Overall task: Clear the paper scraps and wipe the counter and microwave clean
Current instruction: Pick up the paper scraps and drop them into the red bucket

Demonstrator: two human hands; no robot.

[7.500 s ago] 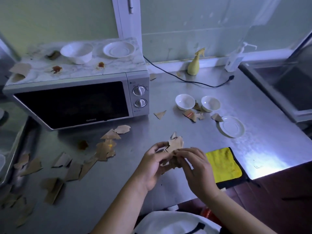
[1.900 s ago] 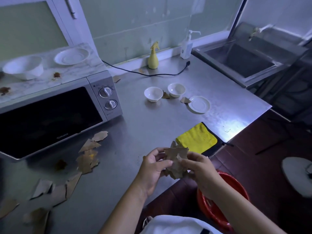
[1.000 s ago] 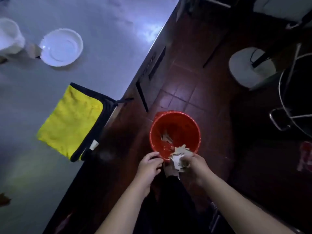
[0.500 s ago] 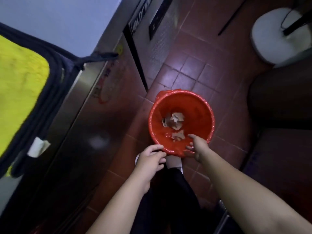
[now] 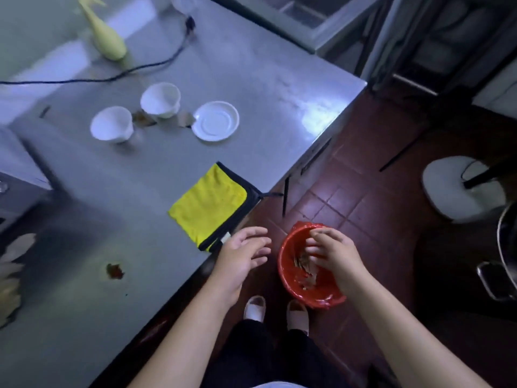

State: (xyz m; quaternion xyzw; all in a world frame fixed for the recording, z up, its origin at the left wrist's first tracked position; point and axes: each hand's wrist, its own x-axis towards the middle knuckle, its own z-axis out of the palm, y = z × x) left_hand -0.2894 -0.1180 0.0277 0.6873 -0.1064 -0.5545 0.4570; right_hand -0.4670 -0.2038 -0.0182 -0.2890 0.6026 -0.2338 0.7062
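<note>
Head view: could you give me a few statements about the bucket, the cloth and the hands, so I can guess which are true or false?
1. The red bucket stands on the floor. True.
2. The yellow cloth lies inside the bucket. False: it lies flat on the counter, at its edge.
3. The left hand holds nothing. True.
4. The white saucer lies on the floor. False: it lies on the counter.
5. Paper scraps lie in the bucket, below the right hand. True.

Dark red tiled floor (image 5: 363, 208), dimly lit. Pale green wall (image 5: 33, 29) at top left. Steel sink (image 5: 305, 15) at top centre. Round white stand base (image 5: 458, 191) on floor, right side.
</note>
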